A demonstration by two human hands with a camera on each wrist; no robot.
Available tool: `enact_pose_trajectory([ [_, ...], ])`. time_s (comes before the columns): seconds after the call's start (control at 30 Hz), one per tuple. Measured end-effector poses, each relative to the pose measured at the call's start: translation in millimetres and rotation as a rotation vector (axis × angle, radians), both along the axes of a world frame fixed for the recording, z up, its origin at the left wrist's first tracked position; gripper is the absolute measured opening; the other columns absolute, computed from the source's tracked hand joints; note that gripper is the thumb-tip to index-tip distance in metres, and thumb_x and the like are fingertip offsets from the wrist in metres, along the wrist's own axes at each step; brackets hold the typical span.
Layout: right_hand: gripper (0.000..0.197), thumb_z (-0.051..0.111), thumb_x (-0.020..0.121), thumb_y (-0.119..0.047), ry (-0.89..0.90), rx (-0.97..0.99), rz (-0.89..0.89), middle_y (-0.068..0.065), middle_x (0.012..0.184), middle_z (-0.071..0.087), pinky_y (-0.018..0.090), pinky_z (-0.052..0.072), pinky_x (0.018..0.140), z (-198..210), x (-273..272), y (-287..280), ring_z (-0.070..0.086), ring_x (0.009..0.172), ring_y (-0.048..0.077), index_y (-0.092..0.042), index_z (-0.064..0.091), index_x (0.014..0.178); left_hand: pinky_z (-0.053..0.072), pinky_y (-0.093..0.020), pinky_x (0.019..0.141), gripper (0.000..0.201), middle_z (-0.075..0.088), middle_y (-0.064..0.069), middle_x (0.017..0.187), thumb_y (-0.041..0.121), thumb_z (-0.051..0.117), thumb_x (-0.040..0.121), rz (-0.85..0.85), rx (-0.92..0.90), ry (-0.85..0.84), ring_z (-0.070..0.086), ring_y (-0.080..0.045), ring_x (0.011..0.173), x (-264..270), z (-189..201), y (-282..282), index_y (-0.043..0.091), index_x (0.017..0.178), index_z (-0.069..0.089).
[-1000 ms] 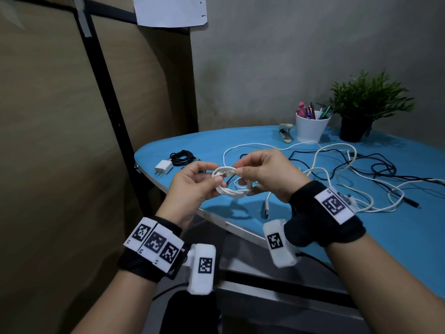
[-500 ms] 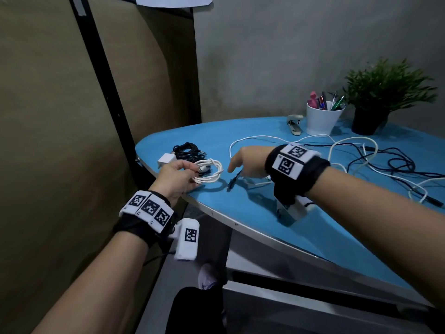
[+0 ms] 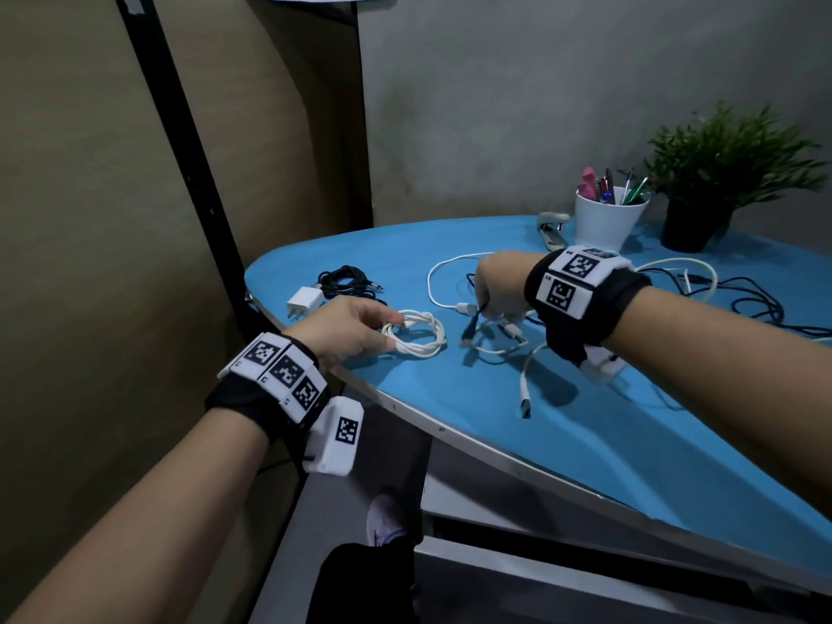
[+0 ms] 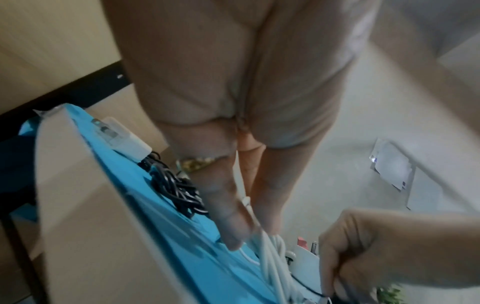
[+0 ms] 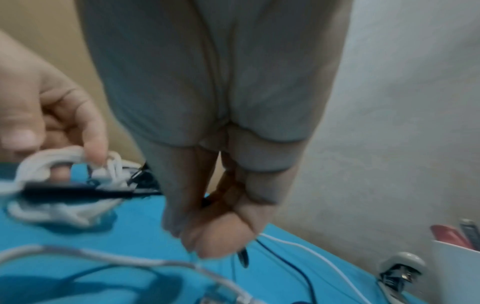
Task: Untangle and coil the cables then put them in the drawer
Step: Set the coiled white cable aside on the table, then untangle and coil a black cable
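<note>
A white coiled cable (image 3: pixel 427 349) (image 5: pixel 64 205) lies on the blue table (image 3: pixel 585 421) near its front left edge. My left hand (image 3: pixel 394 333) (image 4: pixel 241 230) pinches the coil's near side, with a finger through its loop. To the right, my right hand (image 3: pixel 488 308) (image 5: pixel 221 236) is curled round a black cable (image 3: pixel 468 335) (image 5: pixel 242 261), and its plug end hangs just above the table. Loose white and black cables (image 3: pixel 743 299) lie tangled behind my right wrist.
A black coiled cable (image 3: pixel 346 281) with a white charger (image 3: pixel 304 301) lies at the table's left end. A stapler (image 3: pixel 553 227), a white pen cup (image 3: pixel 605 222) and a potted plant (image 3: pixel 720 173) stand at the back. A grey unit (image 3: pixel 540 578) sits below the table edge.
My left hand carried the white coil down and left onto the table. My right hand let go of the coil, moved right to the tangle and gripped a black cable.
</note>
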State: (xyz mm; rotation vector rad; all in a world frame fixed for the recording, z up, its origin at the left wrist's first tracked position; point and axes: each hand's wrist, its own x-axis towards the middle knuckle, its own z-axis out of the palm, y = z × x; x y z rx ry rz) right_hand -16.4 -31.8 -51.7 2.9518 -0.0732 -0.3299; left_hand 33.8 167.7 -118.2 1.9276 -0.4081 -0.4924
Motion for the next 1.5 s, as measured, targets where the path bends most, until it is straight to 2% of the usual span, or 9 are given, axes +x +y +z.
enact_pose_trajectory([
  [0.33,0.021,0.050,0.090,-0.007,-0.367,0.678,-0.177,0.003,0.077,0.069,0.029,0.058,0.060,19.0,-26.1,-46.2,0.063,0.054,0.009,-0.011,0.071,0.092,0.042,-0.032,0.102,0.031,0.062,0.004,0.117,0.029,0.056,0.092,-0.147,0.418,-0.209,0.056,-0.016,0.108,1.6,9.6,-33.2,0.028,0.122,0.061],
  [0.47,0.017,0.054,0.087,-0.014,-0.394,1.004,-0.296,0.007,0.087,0.069,0.034,0.055,0.064,20.0,-45.6,-51.7,0.066,0.072,0.025,-0.006,0.069,0.086,0.038,-0.026,0.079,0.008,0.052,0.001,0.101,0.030,0.050,0.094,-0.230,0.633,-0.321,0.048,-0.016,0.091,-8.1,22.5,-35.1,0.029,0.098,0.057],
  [0.53,0.016,0.058,0.087,-0.015,-0.439,1.008,-0.270,0.013,0.092,0.071,0.038,0.055,0.069,19.1,-56.8,-54.1,0.069,0.080,0.030,-0.005,0.070,0.086,0.037,-0.025,0.081,0.020,0.053,0.003,0.109,0.032,0.051,0.093,-0.218,0.658,-0.378,0.050,-0.015,0.096,-12.6,27.0,-36.3,0.028,0.110,0.060],
  [0.7,0.023,0.051,0.088,0.005,-0.567,1.086,-0.251,0.012,0.080,0.068,0.025,0.049,0.052,19.9,-90.1,-61.8,0.063,0.056,0.008,-0.012,0.062,0.076,0.039,-0.025,0.058,0.028,0.057,-0.005,0.101,0.032,0.051,0.093,-0.081,0.469,-0.516,0.049,-0.014,0.069,-37.5,49.3,-55.3,0.024,0.119,0.057],
  [0.93,0.012,0.048,0.093,0.003,-0.609,1.380,-0.183,0.006,0.073,0.067,0.019,0.046,0.051,27.2,-144.3,-62.5,0.063,0.053,0.010,-0.009,0.050,0.093,0.041,-0.025,0.064,0.049,0.059,-0.004,0.102,0.031,0.063,0.088,-0.127,0.070,-0.603,0.047,-0.003,0.053,-81.9,53.2,-112.3,0.025,0.133,0.046],
  [1.07,0.015,0.048,0.095,-0.002,-0.652,1.512,-0.194,0.003,0.061,0.062,0.014,0.037,0.039,29.3,-171.4,-65.6,0.054,0.044,0.006,-0.007,0.057,0.084,0.051,-0.025,0.058,0.005,0.063,-0.003,0.085,0.017,0.057,0.092,-0.165,-0.022,-0.540,0.062,-0.012,0.059,-93.4,39.9,-142.4,0.016,0.096,0.059],
  [1.2,0.022,0.041,0.099,-0.011,-0.876,1.880,-0.286,0.001,0.055,0.055,0.024,0.034,0.047,32.0,-183.5,-79.4,0.045,0.044,0.012,-0.011,0.049,0.079,0.050,-0.021,0.054,0.013,0.060,-0.002,0.067,0.014,0.048,0.096,-0.261,0.046,-0.504,0.063,-0.005,0.053,-102.0,30.9,-153.4,0.015,0.084,0.054],
  [1.33,0.016,0.043,0.097,-0.004,-1.046,2.139,-0.224,0.012,0.084,0.069,0.027,0.058,0.066,34.0,-184.4,-85.4,0.070,0.073,0.018,-0.008,0.047,0.083,0.054,-0.036,0.083,0.017,0.061,0.002,0.085,0.010,0.045,0.096,-0.419,0.144,-0.505,0.065,-0.019,0.083,-106.5,25.2,-157.2,0.019,0.086,0.055],
  [1.5,0.015,0.044,0.097,-0.001,-1.277,2.185,-0.347,0.013,0.116,0.058,0.034,0.049,0.094,28.3,-170.2,-101.6,0.057,0.116,0.022,-0.011,0.049,0.086,0.038,-0.018,0.075,0.015,0.056,0.001,0.100,0.021,0.044,0.098,-0.500,0.225,-0.770,0.052,-0.015,0.092,-111.8,35.0,-160.0,0.016,0.102,0.058],
])
